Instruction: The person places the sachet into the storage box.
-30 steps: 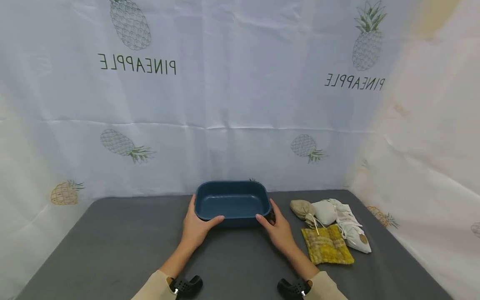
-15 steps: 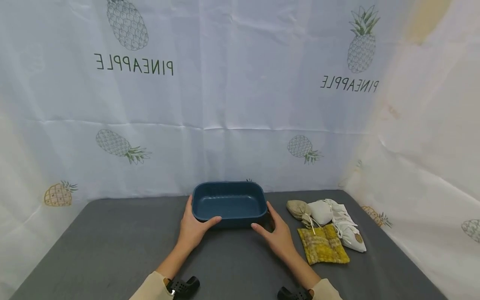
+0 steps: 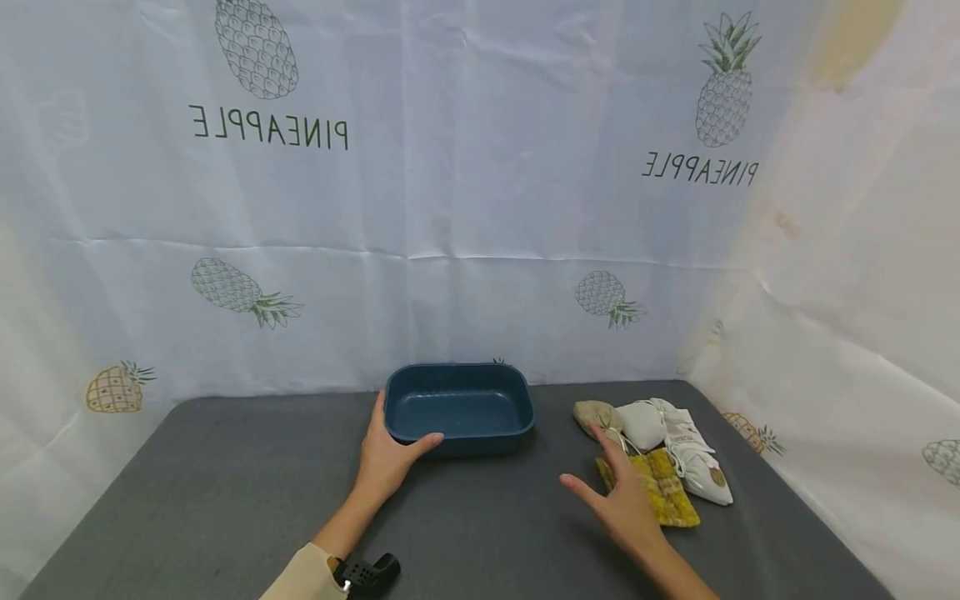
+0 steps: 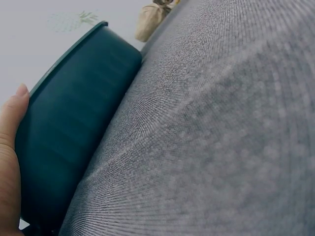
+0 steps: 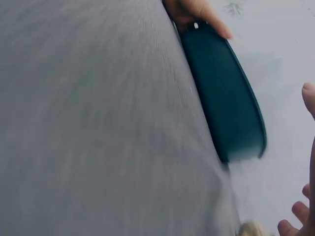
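A dark blue rectangular basin [image 3: 459, 408] stands on the grey table, its inside bare in the head view. My left hand [image 3: 386, 458] grips its left end, thumb along the front wall and fingers at the side. In the left wrist view the thumb [image 4: 14, 110] lies by the rim. My right hand [image 3: 626, 504] is in the air right of the basin, fingers spread and holding nothing. Beneath and beyond it lie a yellow checked fabric pouch [image 3: 667, 492], partly hidden by the hand, and a tan drawstring bag [image 3: 597, 414].
White cloth bags [image 3: 643, 423] lie beside the tan one, one of them long [image 3: 697, 458] near the table's right side. Grey cloth covers the table [image 3: 247, 483]. A white pineapple-print curtain [image 3: 465, 200] hangs close behind the basin and along both sides.
My right hand has let go of the basin's right end and moved right, over the yellow pouch. My left hand keeps its hold; the basin stays in place.
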Motion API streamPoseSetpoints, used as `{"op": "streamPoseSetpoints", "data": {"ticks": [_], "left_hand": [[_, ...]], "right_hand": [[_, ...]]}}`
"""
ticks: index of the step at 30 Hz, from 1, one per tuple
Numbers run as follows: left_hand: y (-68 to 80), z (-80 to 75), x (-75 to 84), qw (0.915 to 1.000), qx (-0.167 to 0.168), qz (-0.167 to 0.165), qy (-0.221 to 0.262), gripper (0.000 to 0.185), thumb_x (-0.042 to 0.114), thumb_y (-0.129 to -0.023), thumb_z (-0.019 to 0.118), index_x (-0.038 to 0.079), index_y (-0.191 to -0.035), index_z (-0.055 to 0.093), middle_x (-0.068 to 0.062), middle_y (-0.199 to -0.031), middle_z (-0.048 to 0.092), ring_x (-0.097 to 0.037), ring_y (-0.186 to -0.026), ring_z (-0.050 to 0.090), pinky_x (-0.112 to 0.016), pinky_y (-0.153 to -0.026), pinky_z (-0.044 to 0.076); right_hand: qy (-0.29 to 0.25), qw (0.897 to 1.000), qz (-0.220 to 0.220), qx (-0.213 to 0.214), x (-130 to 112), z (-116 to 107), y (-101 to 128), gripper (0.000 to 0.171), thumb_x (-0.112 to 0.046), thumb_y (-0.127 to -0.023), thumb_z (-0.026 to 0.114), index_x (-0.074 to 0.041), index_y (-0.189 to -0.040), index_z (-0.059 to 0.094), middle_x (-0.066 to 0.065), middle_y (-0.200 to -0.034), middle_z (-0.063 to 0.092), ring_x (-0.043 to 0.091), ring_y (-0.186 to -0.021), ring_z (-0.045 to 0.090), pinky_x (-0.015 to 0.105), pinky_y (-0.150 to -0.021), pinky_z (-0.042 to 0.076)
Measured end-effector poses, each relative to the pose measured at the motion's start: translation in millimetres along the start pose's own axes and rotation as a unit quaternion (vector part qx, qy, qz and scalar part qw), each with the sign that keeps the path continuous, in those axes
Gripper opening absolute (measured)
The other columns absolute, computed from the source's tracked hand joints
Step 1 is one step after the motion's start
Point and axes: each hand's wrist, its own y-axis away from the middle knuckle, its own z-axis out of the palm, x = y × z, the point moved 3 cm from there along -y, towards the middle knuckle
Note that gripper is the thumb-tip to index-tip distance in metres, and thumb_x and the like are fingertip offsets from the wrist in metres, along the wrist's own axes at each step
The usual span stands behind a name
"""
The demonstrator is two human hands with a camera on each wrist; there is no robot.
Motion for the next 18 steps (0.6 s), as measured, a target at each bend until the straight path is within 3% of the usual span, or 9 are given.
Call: {"op": "streamPoseSetpoints", "data": {"ticks": [3,7,12,15,18], "left_hand": [[0.1,-0.4,0.4,1.0000,-0.001,0.002,0.000,0.124,0.048,-0.076,0.087,0.011,-0.164,0.007,-0.018,-0.170,0.014,-0.044,-0.153,0.025,-0.067,-0.116,0.031],[0.4,-1.5,1.3,1.0000,-0.001,0.004,-0.003,0.124,0.048,-0.076,0.086,0.011,-0.164,0.007,-0.018,-0.170,0.014,-0.044,-0.153,0.025,-0.068,-0.116,0.032],[1.1,-2.3,1.5,1.0000,0.001,0.006,-0.005,0.123,0.047,-0.076,0.087,0.010,-0.164,0.008,-0.020,-0.169,0.016,-0.046,-0.152,0.026,-0.068,-0.114,0.033],[1.1,-1.8,2.0,1.0000,-0.002,0.008,-0.002,0.123,0.048,-0.077,0.086,0.011,-0.164,0.008,-0.019,-0.170,0.015,-0.045,-0.152,0.026,-0.068,-0.115,0.032],[2.4,-1.2,1.3,1.0000,-0.004,0.005,0.003,0.123,0.047,-0.077,0.086,0.012,-0.164,0.007,-0.017,-0.170,0.013,-0.043,-0.154,0.024,-0.067,-0.117,0.031]], "right_hand": [[0.028,0.999,0.008,0.019,11,-19,10,0.085,-0.033,-0.087,0.080,-0.022,-0.159,0.035,0.018,-0.159,0.042,0.045,-0.142,0.042,0.067,-0.103,0.041],[0.043,0.997,0.044,0.039,31,-35,18,0.088,-0.035,-0.086,0.082,-0.026,-0.159,0.033,0.015,-0.157,0.046,0.044,-0.140,0.044,0.060,-0.103,0.040],[0.042,0.993,0.109,-0.001,50,-36,17,0.097,-0.049,-0.086,0.078,-0.021,-0.162,0.025,0.018,-0.161,0.040,0.045,-0.143,0.042,0.061,-0.106,0.038],[0.052,0.991,0.123,-0.024,55,-35,15,0.103,-0.055,-0.085,0.077,-0.017,-0.163,0.022,0.021,-0.162,0.036,0.045,-0.143,0.040,0.064,-0.108,0.036],[0.067,0.989,0.132,-0.029,57,-34,15,0.107,-0.060,-0.080,0.078,-0.015,-0.161,0.026,0.022,-0.157,0.043,0.043,-0.140,0.046,0.064,-0.107,0.038]]}}
